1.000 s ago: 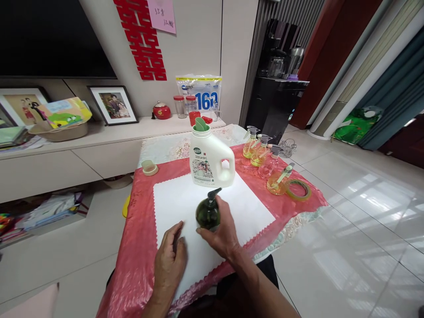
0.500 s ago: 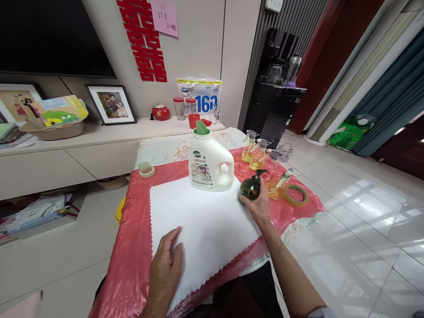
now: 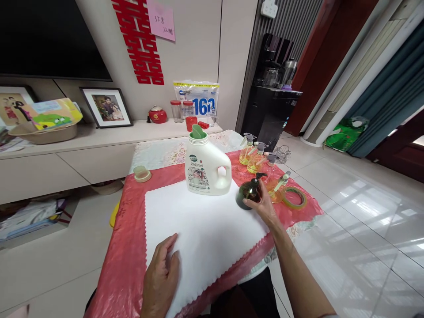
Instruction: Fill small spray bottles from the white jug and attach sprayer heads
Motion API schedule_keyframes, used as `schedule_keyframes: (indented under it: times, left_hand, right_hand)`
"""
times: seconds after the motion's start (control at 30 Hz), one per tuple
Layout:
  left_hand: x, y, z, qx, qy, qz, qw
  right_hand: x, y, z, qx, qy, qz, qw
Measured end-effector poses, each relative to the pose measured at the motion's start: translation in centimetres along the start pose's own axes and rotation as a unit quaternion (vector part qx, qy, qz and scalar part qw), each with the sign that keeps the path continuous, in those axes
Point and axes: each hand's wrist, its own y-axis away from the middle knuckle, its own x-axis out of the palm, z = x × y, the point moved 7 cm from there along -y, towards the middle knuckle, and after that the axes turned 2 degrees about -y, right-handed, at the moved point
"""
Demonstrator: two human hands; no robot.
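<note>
dark green pump bottle (image 3: pixel 245 195) now at the right edge of the white mat (image 3: pixel 198 240)

nearest us, our left hand (image 3: pixel 161 274) is open and holds nothing, its fingers loosely bent over the mat's near left part; whether it touches, we cannot tell. our right hand (image 3: pixel 263 206) grips the bottle, which has gone from the mat's middle to its right edge, upright, toward the right side of the red-covered desk (image 3: pixel 115 269). we judge that this brings it alongside the other bottles, our grip not yet released.

just past our right fingers, an amber pump bottle (image 3: pixel 274 194) and a roll of tape (image 3: pixel 304 198) near the desk's right corner leave little room. left of our bottle, the white jug (image 3: pixel 212 165) stands at the mat's far edge. a pale cap (image 3: pixel 142 176) sits by the desk's left edge; three see-through pump bottles (image 3: pixel 254 164) line its right edge toward the far corner. beyond, red-lidded jars (image 3: pixel 177 114) stand on the cabinet (image 3: pixel 132 133).
</note>
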Motion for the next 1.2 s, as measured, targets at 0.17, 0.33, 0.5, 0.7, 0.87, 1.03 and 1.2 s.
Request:
schedule_keyframes:
  times: [0.17,0.33,0.5,0.7,0.87,1.03,1.2]
  left_hand:
    - [0.0,0.0,-0.2,0.003,-0.013,0.019,1.000]
    - [-0.2,-0.1,-0.4,-0.005,-0.027,0.008,1.000]
    - [0.0,-0.3,0.2,0.002,-0.028,0.034,0.999]
    - [-0.2,-0.2,-0.6,0.002,-0.019,-0.003,1.000]
    - [-0.2,-0.1,-1.1,-0.001,-0.015,0.002,1.000]
    - [-0.4,-0.2,-0.9,-0.004,-0.011,0.006,1.000]
    - [0.0,-0.2,0.2,0.006,-0.019,0.038,0.999]
  right_hand:
    - [-0.1,-0.2,0.1,0.014,-0.006,0.045,0.999]
    - [0.2,0.0,-0.3,0.027,0.035,-0.014,0.999]
    - [0.8,0.3,-0.4,0.036,0.077,-0.085,0.993]
    - [0.1,-0.2,-0.2,0.026,0.056,0.003,0.998]
    - [-0.6,-0.4,-0.3,0.006,0.039,0.057,0.998]
    - [-0.3,-0.5,0.2,-0.009,0.079,0.005,0.997]
    - [0.6,0.5,0.9,-0.007,0.118,-0.065,0.991]
